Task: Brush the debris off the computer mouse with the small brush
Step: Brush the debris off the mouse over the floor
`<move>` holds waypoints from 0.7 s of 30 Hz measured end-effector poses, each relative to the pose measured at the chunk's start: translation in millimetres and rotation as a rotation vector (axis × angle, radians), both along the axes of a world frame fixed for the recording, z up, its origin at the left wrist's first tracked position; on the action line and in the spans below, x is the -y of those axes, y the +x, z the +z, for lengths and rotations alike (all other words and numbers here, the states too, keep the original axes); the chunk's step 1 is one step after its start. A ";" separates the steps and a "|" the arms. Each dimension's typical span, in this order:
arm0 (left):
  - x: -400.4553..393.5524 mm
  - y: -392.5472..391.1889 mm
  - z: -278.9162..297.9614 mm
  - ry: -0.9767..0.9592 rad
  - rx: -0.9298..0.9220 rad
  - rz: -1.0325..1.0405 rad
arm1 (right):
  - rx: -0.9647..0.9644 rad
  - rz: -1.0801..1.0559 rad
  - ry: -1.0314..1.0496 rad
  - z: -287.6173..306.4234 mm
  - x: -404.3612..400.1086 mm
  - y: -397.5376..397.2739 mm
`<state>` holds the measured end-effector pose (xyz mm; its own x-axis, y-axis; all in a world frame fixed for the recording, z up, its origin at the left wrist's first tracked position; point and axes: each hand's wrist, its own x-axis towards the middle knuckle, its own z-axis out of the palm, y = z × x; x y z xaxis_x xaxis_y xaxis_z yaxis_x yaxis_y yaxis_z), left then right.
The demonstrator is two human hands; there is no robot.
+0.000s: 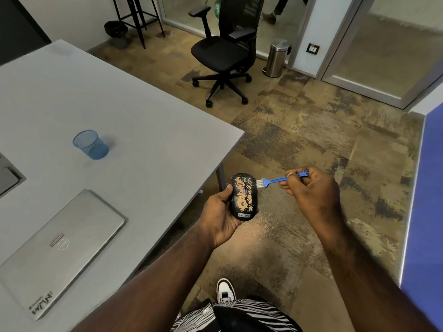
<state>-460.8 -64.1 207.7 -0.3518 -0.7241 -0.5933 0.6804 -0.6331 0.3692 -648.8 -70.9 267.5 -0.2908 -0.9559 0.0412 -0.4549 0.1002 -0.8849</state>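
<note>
A black computer mouse point(243, 197) speckled with tan debris lies upward in my left hand point(221, 216), held off the table's right edge above the floor. My right hand point(312, 191) pinches the handle of a small blue brush point(275, 180). The brush points left, and its white bristles touch the mouse's upper right side. Tan dust lies scattered on the carpet just below and right of the mouse.
A grey table point(134, 130) fills the left, bearing a closed silver laptop point(57, 250) and a blue mesh cup point(91, 144). A black office chair point(223, 51) and a steel bin point(278, 57) stand farther off. A blue panel point(426, 200) borders the right.
</note>
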 end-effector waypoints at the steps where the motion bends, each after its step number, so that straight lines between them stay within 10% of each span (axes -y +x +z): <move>1: -0.1 0.4 0.2 0.004 0.000 -0.002 | 0.008 -0.015 0.000 0.1 1.3 -1.3; 21: -4.8 -4.6 4.2 0.018 0.005 -0.019 | -0.065 0.046 0.009 7.7 14.4 -0.2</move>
